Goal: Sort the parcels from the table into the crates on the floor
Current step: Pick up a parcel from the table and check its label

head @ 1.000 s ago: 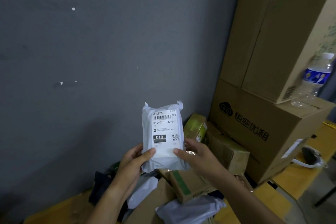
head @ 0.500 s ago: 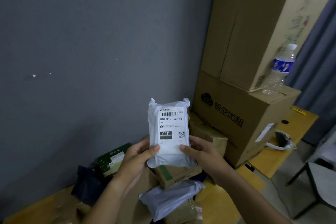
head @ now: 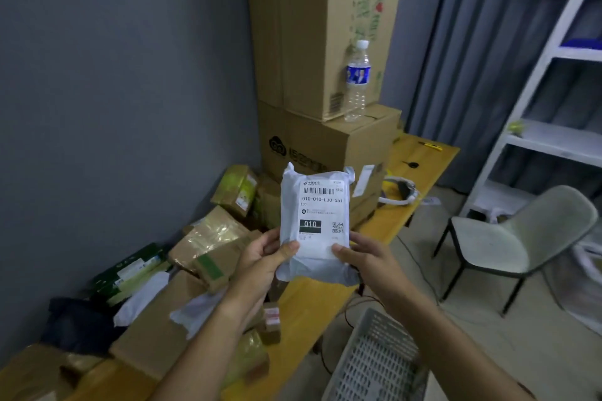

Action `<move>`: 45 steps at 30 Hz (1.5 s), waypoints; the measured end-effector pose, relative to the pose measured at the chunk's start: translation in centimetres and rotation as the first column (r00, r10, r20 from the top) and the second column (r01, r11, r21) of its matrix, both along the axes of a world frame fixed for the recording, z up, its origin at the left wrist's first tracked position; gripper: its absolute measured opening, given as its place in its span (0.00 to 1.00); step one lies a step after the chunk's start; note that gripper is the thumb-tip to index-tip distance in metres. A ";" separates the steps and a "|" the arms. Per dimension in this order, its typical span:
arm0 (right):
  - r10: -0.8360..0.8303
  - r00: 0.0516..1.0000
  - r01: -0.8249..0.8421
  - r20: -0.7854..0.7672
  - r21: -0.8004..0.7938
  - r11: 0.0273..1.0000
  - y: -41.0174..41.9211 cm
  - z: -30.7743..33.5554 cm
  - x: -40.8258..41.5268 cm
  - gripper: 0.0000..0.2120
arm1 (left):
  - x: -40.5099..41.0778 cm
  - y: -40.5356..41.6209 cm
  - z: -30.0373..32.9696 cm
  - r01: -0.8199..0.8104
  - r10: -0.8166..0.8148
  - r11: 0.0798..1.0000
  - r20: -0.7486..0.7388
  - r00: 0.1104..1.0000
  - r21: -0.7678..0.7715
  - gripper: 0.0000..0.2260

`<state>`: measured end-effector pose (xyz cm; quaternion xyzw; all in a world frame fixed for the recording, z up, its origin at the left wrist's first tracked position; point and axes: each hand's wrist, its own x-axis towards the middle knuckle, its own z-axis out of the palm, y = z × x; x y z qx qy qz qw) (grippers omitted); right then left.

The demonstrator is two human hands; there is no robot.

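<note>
I hold a small white plastic parcel (head: 317, 225) upright in front of me, its shipping label with a barcode and "010" facing me. My left hand (head: 264, 262) grips its lower left edge and my right hand (head: 366, 259) its lower right edge. Below and left, the wooden table (head: 413, 172) carries a heap of parcels: taped cardboard boxes (head: 208, 247), a green box (head: 130, 270), white bags (head: 143, 296) and a dark bag (head: 75, 325). A grey perforated crate (head: 378, 358) stands on the floor beside the table, under my right forearm.
Large stacked cartons (head: 325, 75) fill the table's far corner, with a water bottle (head: 357, 81) on the lower one. A white headset (head: 399, 192) lies on the table. A pale chair (head: 521, 238) and a white shelf unit (head: 537, 107) stand at the right.
My view has swung right and down, bringing the crate, chair and shelves into sight. Both hands keep the same hold on the white parcel.
</note>
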<state>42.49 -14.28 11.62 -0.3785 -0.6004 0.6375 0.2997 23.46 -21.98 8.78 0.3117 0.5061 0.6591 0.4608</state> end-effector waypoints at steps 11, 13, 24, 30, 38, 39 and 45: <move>-0.332 0.943 0.330 -0.002 -0.084 0.940 -0.7 -1.8 19.9 0.13 | 19.0 4.6 -1.7 0.260 -0.263 0.963 -0.024 0.965 -0.072 0.14; -0.364 0.931 0.362 -0.004 -0.099 0.927 -0.5 -2.5 22.2 0.13 | 21.1 5.6 -2.1 0.300 -0.304 0.950 -0.033 0.952 -0.090 0.14; -0.569 0.818 0.575 0.085 -0.155 0.804 3.9 -8.6 28.9 0.14 | 27.8 14.2 -7.5 0.498 -0.509 0.844 -0.004 0.861 -0.198 0.13; -0.666 0.731 0.681 0.147 -0.194 0.706 7.1 -11.3 31.9 0.16 | 31.3 20.0 -10.8 0.604 -0.615 0.756 0.041 0.787 -0.251 0.14; -0.755 0.605 0.794 0.251 -0.257 0.551 7.5 -16.6 40.1 0.18 | 40.3 23.2 -15.7 0.727 -0.750 0.587 0.098 0.654 -0.357 0.14; -0.759 0.594 0.802 0.267 -0.269 0.533 7.4 -17.3 41.4 0.18 | 41.7 23.2 -16.4 0.737 -0.760 0.568 0.109 0.640 -0.368 0.13; -0.739 0.588 0.804 0.329 -0.342 0.487 8.3 -25.5 49.4 0.17 | 49.7 24.0 -23.5 0.721 -0.774 0.505 0.121 0.621 -0.474 0.14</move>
